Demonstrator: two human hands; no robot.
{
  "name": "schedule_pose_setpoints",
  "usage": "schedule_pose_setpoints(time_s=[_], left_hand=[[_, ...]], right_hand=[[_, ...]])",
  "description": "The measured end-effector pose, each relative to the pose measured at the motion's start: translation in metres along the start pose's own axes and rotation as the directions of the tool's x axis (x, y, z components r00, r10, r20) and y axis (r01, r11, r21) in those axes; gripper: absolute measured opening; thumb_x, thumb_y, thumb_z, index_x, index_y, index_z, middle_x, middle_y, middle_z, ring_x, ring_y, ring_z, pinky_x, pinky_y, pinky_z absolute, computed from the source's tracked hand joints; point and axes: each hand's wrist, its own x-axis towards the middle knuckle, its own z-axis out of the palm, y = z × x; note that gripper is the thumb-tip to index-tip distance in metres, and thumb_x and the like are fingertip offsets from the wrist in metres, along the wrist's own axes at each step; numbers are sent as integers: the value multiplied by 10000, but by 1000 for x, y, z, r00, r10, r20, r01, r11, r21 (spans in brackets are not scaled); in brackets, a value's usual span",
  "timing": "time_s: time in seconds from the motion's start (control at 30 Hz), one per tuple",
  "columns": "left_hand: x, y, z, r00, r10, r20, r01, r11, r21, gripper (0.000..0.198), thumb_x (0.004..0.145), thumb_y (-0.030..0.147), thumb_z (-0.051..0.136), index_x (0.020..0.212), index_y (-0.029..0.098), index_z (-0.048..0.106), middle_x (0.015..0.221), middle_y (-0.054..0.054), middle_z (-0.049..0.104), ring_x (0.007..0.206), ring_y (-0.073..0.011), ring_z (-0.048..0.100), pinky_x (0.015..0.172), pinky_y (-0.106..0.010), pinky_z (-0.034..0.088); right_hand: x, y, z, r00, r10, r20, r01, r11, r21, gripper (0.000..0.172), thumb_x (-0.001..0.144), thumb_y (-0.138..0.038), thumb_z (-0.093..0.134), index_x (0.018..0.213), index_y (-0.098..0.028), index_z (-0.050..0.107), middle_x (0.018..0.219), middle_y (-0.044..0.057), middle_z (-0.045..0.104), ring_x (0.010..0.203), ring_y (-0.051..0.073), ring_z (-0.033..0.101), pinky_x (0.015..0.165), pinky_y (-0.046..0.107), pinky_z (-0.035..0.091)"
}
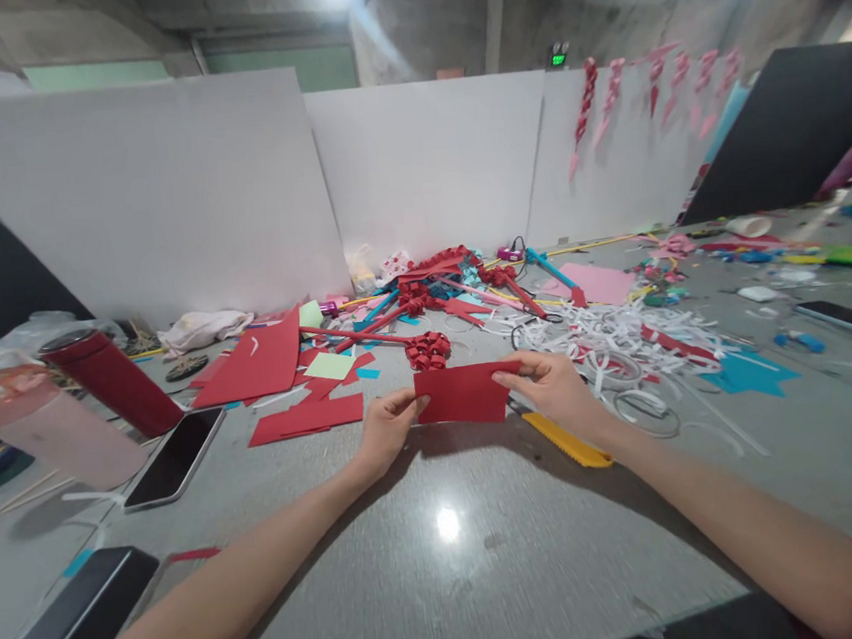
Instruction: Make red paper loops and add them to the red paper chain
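A small red paper rectangle (pixel 462 396) is held up between my two hands, just above the grey table (pixel 421 581). My left hand (pixel 391 425) pinches its left edge between thumb and fingers. At the upper right corner, the thumb and fingers of my right hand (pixel 549 388) grip the same paper. Right behind the paper lies a red folded-paper ball (pixel 429 349) on a red stick. A yellow utility knife (pixel 567 440) rests on the table, partly under my right wrist. Red paper strips (pixel 307 418) lie to the left of my left hand.
Phone (pixel 175 459), red flask (pixel 112 382), pink bottle (pixel 52 426) and black case (pixel 71 625) stand or lie at left. White paper shreds (pixel 624 341) and blue paper (pixel 752 371) are at right. White boards (pixel 427 169) line the back.
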Motion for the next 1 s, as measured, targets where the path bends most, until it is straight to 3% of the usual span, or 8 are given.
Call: schedule_pose_setpoints(time_s=[0.27, 0.4, 0.63, 0.77, 0.87, 1.0], left_hand=[[1, -3, -2, 998, -50, -27, 50, 999, 4, 334, 843, 495, 727, 887, 174, 812, 893, -79, 770, 775, -209, 684, 690, -290, 521], [3, -4, -3, 999, -48, -7, 48, 999, -18, 335, 841, 484, 729, 951, 179, 813, 950, -85, 779, 834, -221, 698, 746, -309, 535], [6, -10, -1, 995, -63, 82, 66, 997, -36, 308, 840, 402, 726, 1027, 170, 804, 1024, -95, 784, 912, -233, 710, 853, -351, 546], [7, -14, -1, 990, -111, 86, 116, 992, -53, 320, 847, 406, 717, 1040, 164, 797, 1019, -100, 783, 911, -243, 708, 801, -349, 559], [7, -14, -2, 988, -126, 94, 132, 990, -57, 322, 854, 415, 716, 1035, 161, 797, 1029, -98, 783, 894, -231, 709, 789, -330, 552], [8, -14, -3, 981, -146, 126, 160, 981, -109, 361, 863, 432, 711, 1090, 160, 784, 1055, -96, 780, 891, -217, 710, 785, -313, 544]], right_hand=[[5, 5, -5, 998, 21, 58, -19, 999, -40, 376, 839, -492, 728, 1091, -215, 760, 1021, 74, 789, 927, 267, 734, 831, 413, 589], [10, 6, -11, 974, 78, 214, -56, 993, -108, 381, 784, -482, 776, 1073, -233, 795, 1022, 68, 790, 998, 317, 722, 910, 475, 574], [10, 4, -13, 936, 149, 318, -134, 989, -69, 351, 710, -509, 821, 956, -259, 814, 925, 43, 787, 888, 293, 719, 884, 459, 575], [12, 14, -18, 910, 174, 376, -137, 983, -125, 317, 747, -519, 775, 836, -215, 775, 755, 11, 736, 717, 211, 666, 701, 348, 556], [12, 19, -22, 912, 196, 360, -124, 969, -215, 344, 778, -505, 755, 685, -179, 696, 616, -18, 643, 545, 128, 538, 514, 244, 396], [11, 18, -22, 921, 191, 340, -123, 970, -209, 362, 791, -488, 754, 646, -171, 654, 584, -30, 599, 508, 95, 465, 486, 228, 300]])
